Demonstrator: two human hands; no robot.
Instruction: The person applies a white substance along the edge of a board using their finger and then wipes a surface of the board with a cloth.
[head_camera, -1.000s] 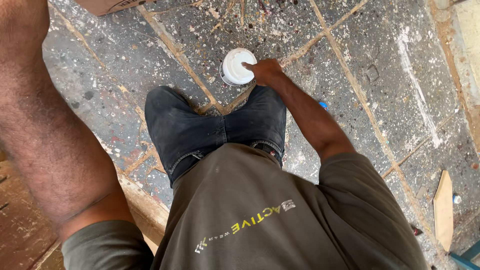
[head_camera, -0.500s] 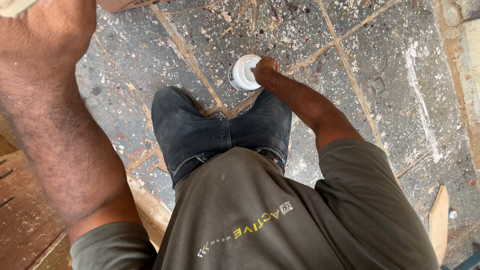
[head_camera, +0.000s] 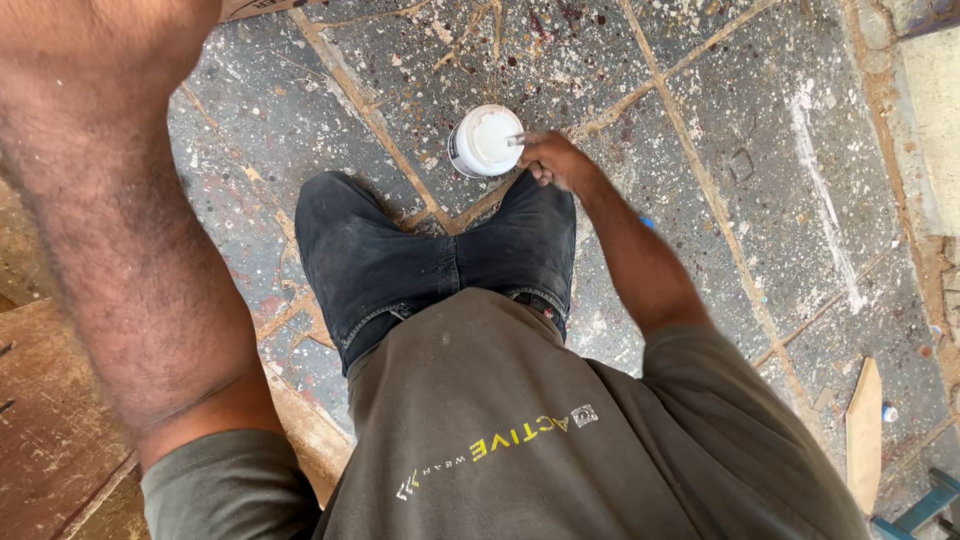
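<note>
Paint-spattered grey tiled floor (head_camera: 760, 200), seen from above over dark trousers and an olive shirt.

On the floor just ahead of the knees, a small round container (head_camera: 485, 141) with a white lid and a dark label band down its side. Right hand (head_camera: 553, 160) at the lid's right edge, fingers curled on a short pale object; a firm grasp cannot be told. Left hand out of view above a raised forearm. Wooden offcut (head_camera: 864, 434) lower right, cardboard corner (head_camera: 262, 8) at top.

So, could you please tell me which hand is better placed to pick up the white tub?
Probably the right hand: its fingers already reach the white tub on the floor. The left arm is raised away, its hand out of view.
</note>
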